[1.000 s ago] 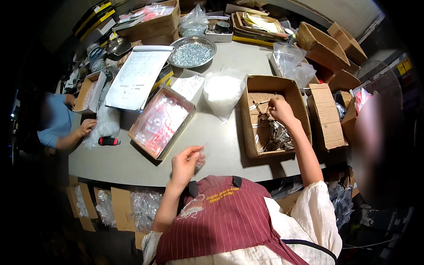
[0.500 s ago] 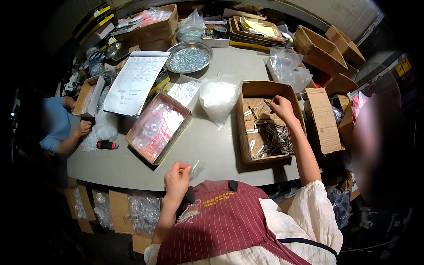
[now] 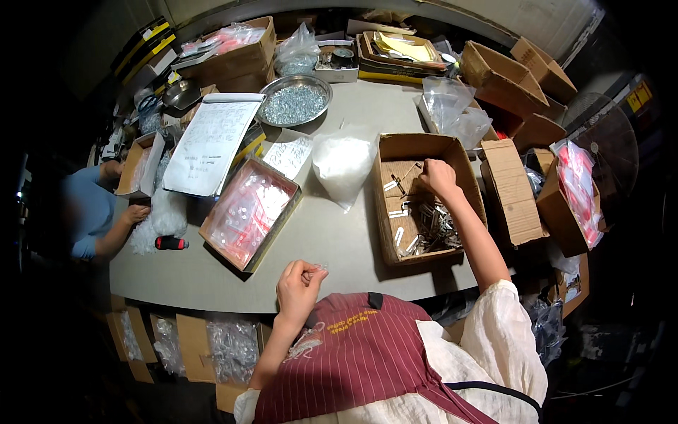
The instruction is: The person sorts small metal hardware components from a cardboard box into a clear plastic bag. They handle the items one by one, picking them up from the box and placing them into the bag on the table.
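My left hand [image 3: 298,288] is closed in a pinch at the table's near edge. A small clear plastic bag [image 3: 323,268] shows a little beyond its fingertips. My right hand [image 3: 438,177] reaches into an open cardboard box [image 3: 382,233] on the right of the table. Its fingers are drawn together and point down; whatever they hold is hidden. Below that hand lies a heap of small metal clip-like parts [image 3: 436,225]. A few loose parts [image 3: 400,237] lie apart from it along the box's left side.
Left of the box stands a clear bag of white material [image 3: 344,166]. A shallow box of small printed bags [image 3: 251,205], a notepad [image 3: 215,134] and a metal bowl of small shiny pieces [image 3: 295,102] lie beyond. A co-worker's hand [image 3: 135,213] is near a red-and-black tool [image 3: 171,243].
My right hand has shifted slightly left and lower in the box. My left hand has moved a little right, and less of the clear bag shows. The whole view has shifted slightly.
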`<state>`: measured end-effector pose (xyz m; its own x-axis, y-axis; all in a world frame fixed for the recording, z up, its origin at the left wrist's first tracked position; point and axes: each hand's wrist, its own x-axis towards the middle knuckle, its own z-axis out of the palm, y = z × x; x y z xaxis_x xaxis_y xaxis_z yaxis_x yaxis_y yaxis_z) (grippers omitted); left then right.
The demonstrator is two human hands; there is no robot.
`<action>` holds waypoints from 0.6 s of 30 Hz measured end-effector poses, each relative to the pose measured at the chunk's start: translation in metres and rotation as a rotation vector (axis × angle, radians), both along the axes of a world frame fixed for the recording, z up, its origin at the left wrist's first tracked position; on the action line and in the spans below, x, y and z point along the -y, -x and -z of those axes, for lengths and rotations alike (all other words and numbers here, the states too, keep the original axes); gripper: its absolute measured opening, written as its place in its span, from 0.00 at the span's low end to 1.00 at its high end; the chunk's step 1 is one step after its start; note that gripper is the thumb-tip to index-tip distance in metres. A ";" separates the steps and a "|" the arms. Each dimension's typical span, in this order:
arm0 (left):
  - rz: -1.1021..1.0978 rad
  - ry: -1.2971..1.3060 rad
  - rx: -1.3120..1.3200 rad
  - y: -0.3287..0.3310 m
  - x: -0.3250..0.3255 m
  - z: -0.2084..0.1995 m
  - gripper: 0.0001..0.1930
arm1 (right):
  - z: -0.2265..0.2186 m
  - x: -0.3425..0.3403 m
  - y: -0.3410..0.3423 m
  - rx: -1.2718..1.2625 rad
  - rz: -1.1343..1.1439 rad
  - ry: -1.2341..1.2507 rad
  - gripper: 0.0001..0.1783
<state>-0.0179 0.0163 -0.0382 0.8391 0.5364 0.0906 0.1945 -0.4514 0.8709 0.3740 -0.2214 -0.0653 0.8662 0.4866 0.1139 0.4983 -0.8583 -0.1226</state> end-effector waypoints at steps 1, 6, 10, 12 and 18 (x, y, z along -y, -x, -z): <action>-0.003 0.004 -0.008 -0.001 0.001 -0.001 0.09 | 0.001 -0.002 -0.007 -0.058 0.058 -0.008 0.14; -0.009 -0.071 0.012 -0.008 -0.001 0.004 0.11 | -0.004 -0.010 -0.034 -0.229 0.193 -0.167 0.21; -0.024 -0.036 -0.019 -0.004 -0.003 0.003 0.10 | 0.006 0.000 -0.033 -0.083 0.032 -0.036 0.17; -0.035 0.005 -0.015 -0.002 -0.002 0.004 0.10 | 0.012 0.009 -0.027 -0.050 -0.069 0.129 0.14; 0.026 0.041 0.005 -0.006 0.004 0.017 0.11 | 0.042 0.020 -0.017 0.201 -0.343 0.404 0.06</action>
<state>-0.0118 0.0119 -0.0551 0.8522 0.5180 0.0737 0.1786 -0.4204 0.8896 0.3912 -0.2415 -0.1071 0.6313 0.7755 0.0068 0.7365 -0.6022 0.3081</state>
